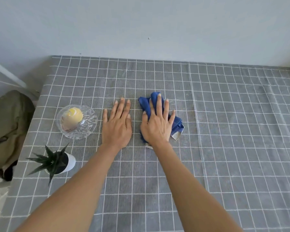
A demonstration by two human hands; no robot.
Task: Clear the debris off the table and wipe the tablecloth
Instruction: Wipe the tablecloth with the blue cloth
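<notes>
Right hand: the right hand (157,124) lies palm down with fingers spread, pressing a crumpled dark blue wiping cloth (176,123) flat onto the table; it pins the cloth rather than closing around it.
Left hand: the left hand (116,124) rests flat and empty, fingers together and extended, just beside the right hand at its 9 o'clock, apparently steadying the fabric.
Tablecloth: the grey tablecloth with a white grid pattern (224,131) covers the whole table; the blue cloth sits near its middle.
Debris: no loose crumbs or scraps show on the visible surface, though specks would be hard to make out at this resolution. A small pale tag or scrap (176,136) peeks out at the cloth's 5 o'clock edge; I cannot tell whether it is a label or litter.
Other items: a clear cut-glass dish holding a yellowish round object (76,121) stands at 9 o'clock from the hands; a small spiky green plant in a white pot (57,162) stands at 7 o'clock.
Progress: clearing looks done; wiping seems under way, with the right side of the table at 3 o'clock and the near edge probably left.
</notes>
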